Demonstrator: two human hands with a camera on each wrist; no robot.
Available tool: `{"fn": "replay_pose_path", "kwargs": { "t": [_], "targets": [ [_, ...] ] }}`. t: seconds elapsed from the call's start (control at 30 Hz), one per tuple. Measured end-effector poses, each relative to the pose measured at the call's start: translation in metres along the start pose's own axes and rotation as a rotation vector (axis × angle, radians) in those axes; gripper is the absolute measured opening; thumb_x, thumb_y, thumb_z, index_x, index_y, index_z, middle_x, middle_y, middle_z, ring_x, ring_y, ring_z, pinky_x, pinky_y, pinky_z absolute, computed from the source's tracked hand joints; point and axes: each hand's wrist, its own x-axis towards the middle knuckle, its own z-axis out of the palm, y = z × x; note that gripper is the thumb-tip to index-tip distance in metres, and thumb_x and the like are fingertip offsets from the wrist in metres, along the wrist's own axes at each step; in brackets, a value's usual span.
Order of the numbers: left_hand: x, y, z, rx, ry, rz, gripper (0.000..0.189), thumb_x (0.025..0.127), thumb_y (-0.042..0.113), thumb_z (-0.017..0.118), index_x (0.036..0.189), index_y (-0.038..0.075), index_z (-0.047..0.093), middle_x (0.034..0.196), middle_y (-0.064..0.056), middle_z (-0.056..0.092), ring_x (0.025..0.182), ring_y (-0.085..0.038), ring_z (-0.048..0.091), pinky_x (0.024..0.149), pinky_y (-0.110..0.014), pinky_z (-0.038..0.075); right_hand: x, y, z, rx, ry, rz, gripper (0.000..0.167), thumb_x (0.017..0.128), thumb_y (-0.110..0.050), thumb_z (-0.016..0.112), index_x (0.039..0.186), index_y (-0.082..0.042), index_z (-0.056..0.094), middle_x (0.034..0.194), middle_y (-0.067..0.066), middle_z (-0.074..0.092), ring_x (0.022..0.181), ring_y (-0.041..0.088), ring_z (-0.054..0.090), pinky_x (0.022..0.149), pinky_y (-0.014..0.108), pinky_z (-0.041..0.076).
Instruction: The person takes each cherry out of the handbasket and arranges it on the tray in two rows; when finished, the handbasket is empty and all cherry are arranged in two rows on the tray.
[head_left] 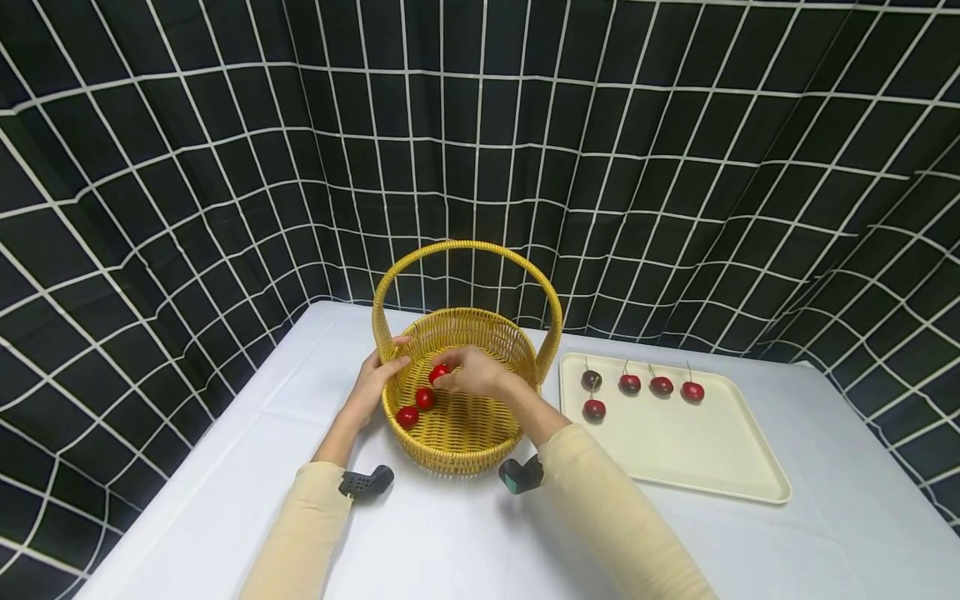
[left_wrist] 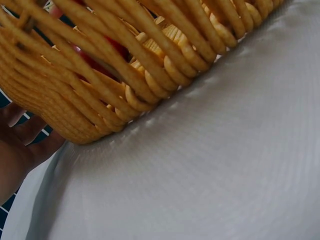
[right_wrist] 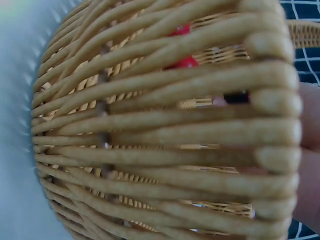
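Observation:
A yellow wicker basket (head_left: 465, 446) with a tall arched handle stands on the table. My left hand (head_left: 366, 387) holds its left side, the thumb over the rim; in the left wrist view its fingers (left_wrist: 37, 137) lie against the outer wall. My right hand (head_left: 472, 371) reaches inside the basket and pinches a red cherry (head_left: 438, 374) between thumb and fingers. Two more red cherries, a middle one (head_left: 425, 398) and a front one (head_left: 407, 417), lie on the basket's woven floor. Through the slats in the right wrist view, red fruit (right_wrist: 185, 62) shows partly.
Right of the basket lies a cream tray (head_left: 697, 450) with several dark red stemmed cherries, one of them (head_left: 594, 410) nearer the front. A white cloth (head_left: 442, 533) covers the table. Black curtain (head_left: 480, 125) with a white grid hangs behind and at both sides.

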Motion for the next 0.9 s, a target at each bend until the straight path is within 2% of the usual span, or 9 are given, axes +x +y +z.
{"fn": "replay_pose_path", "kwargs": {
  "t": [0.17, 0.27, 0.43, 0.67, 0.9],
  "targets": [
    [0.000, -0.001, 0.000, -0.001, 0.003, 0.004, 0.044, 0.096, 0.017, 0.052, 0.139, 0.008, 0.044, 0.146, -0.012, 0.039, 0.132, -0.028, 0.035, 0.110, -0.043, 0.022, -0.002, 0.003, -0.004, 0.254, -0.043, 0.041, 0.041, 0.088, -0.008, 0.068, 0.127, 0.002, 0.057, 0.106, 0.011, 0.061, 0.096, 0.030, 0.063, 0.085, 0.039, 0.052],
    [0.000, -0.001, 0.000, -0.005, 0.002, 0.002, 0.044, 0.097, 0.016, 0.052, 0.139, 0.008, 0.044, 0.146, -0.013, 0.039, 0.133, -0.028, 0.034, 0.111, -0.043, 0.021, -0.004, 0.004, -0.007, 0.339, -0.046, 0.056, 0.042, 0.088, -0.006, 0.068, 0.127, 0.003, 0.056, 0.105, 0.012, 0.062, 0.100, 0.033, 0.063, 0.087, 0.041, 0.051],
    [-0.002, 0.006, 0.001, -0.029, -0.003, -0.020, 0.045, 0.097, 0.012, 0.051, 0.141, 0.005, 0.042, 0.147, -0.015, 0.037, 0.134, -0.029, 0.032, 0.111, -0.043, 0.019, -0.006, 0.005, -0.010, 0.389, -0.028, 0.080, 0.037, 0.088, -0.007, 0.068, 0.123, 0.000, 0.059, 0.104, 0.012, 0.065, 0.103, 0.035, 0.062, 0.090, 0.044, 0.049],
    [-0.016, 0.029, 0.007, -0.001, -0.011, -0.033, 0.046, 0.098, 0.008, 0.048, 0.141, -0.001, 0.038, 0.148, -0.019, 0.033, 0.135, -0.031, 0.029, 0.112, -0.042, 0.017, -0.014, 0.008, -0.018, 0.455, -0.039, 0.048, 0.036, 0.089, -0.006, 0.067, 0.123, 0.001, 0.058, 0.106, 0.014, 0.064, 0.106, 0.037, 0.061, 0.091, 0.046, 0.047],
    [-0.018, 0.034, 0.008, 0.005, -0.006, -0.039, 0.045, 0.098, 0.008, 0.047, 0.142, 0.000, 0.038, 0.149, -0.019, 0.033, 0.136, -0.031, 0.029, 0.112, -0.042, 0.019, -0.027, 0.013, -0.028, 0.479, -0.007, 0.061, 0.040, 0.088, -0.011, 0.069, 0.125, 0.000, 0.058, 0.110, 0.014, 0.064, 0.106, 0.036, 0.061, 0.090, 0.045, 0.048]
  ]
}}
